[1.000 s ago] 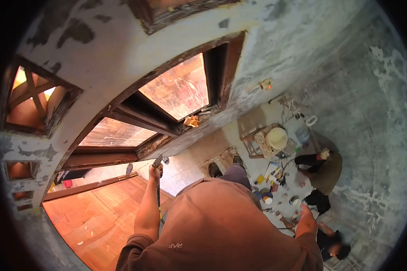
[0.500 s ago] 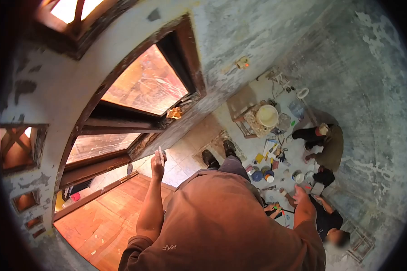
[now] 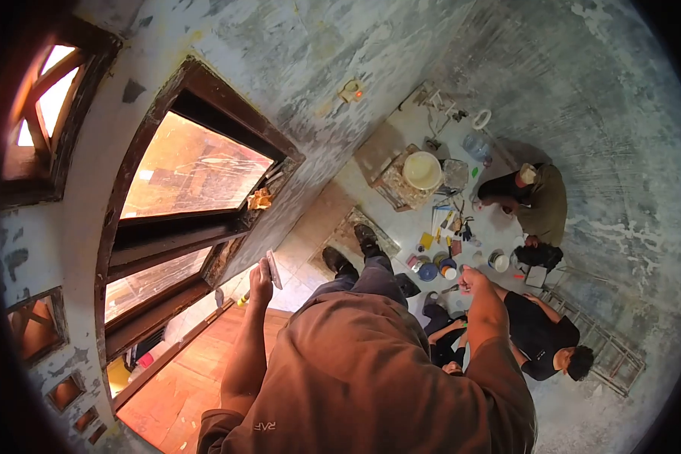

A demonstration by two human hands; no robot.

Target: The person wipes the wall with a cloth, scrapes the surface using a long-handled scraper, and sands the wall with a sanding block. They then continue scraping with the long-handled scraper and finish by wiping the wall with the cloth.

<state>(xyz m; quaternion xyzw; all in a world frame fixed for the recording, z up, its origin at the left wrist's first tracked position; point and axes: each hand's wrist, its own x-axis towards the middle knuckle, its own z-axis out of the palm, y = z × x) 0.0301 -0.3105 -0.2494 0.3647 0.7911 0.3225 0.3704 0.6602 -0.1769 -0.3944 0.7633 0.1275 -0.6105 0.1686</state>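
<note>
Near 2 window panes (image 3: 197, 170), left hand (image 3: 260, 284) with grip closed around 1 flat tool (image 3: 275, 269), right hand (image 3: 472, 281) with grip unclear.

Flat tool (image 3: 275, 270) is pinkish grey. Shirt (image 3: 356, 363) brown w/ pale letters (image 3: 265, 427). Wall (image 3: 620, 151) patchy grey & white. Bucket (image 3: 440, 173) cream, bottle (image 3: 475, 147) lt blue, window frame (image 3: 231, 100) dk brown.

Many things are carried by the pale floor (image 3: 412, 226). A low, stained table (image 3: 390, 187) is placed on it, and by this table a whitish bucket (image 3: 422, 171) is supported. Near the table, a clear bottle (image 3: 477, 147) is seen on the floor. In a loose group, a yellow piece (image 3: 427, 240), a blue tub (image 3: 428, 272) and an open pale tub (image 3: 499, 262) are spread; the small tools (image 3: 444, 222) beside them cannot be told exactly.
</note>
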